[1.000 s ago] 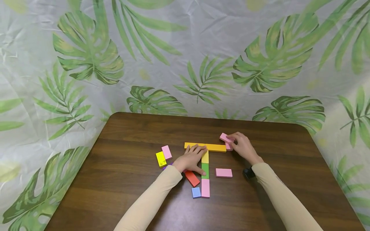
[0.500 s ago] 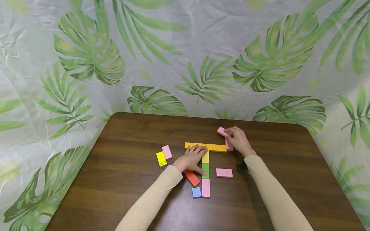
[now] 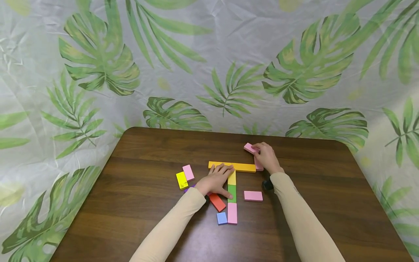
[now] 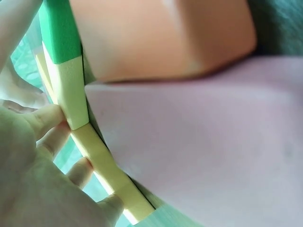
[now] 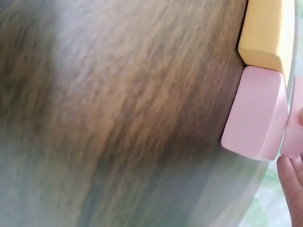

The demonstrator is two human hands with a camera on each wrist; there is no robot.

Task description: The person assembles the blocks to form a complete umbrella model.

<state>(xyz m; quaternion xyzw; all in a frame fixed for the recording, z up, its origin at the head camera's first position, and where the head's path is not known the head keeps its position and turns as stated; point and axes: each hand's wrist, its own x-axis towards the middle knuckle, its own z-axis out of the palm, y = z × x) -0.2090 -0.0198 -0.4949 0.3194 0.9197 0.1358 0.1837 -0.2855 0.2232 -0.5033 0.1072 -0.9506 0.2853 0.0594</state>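
In the head view, my left hand (image 3: 216,181) lay spread, its fingers straight and clasping nothing, tips on the orange bar (image 3: 244,167) and thumb at the green block (image 3: 232,191). My right hand (image 3: 267,158) pinched a pink block (image 3: 249,147) beyond the bar's right end, by the far end of a second pink block (image 3: 258,165). I judged a light pinch and a low, level slide best, to spare that neighbour a knock.

In the left wrist view, my fingertips rested along the bar's edge; soft, even pressure seemed enough to steady it without skewing the row.

In the right wrist view, the second pink block met the bar end to end. The pinched one showed only partly, just beside it; whether they touched, I could not tell. Squaring its edge before letting go seemed wise.
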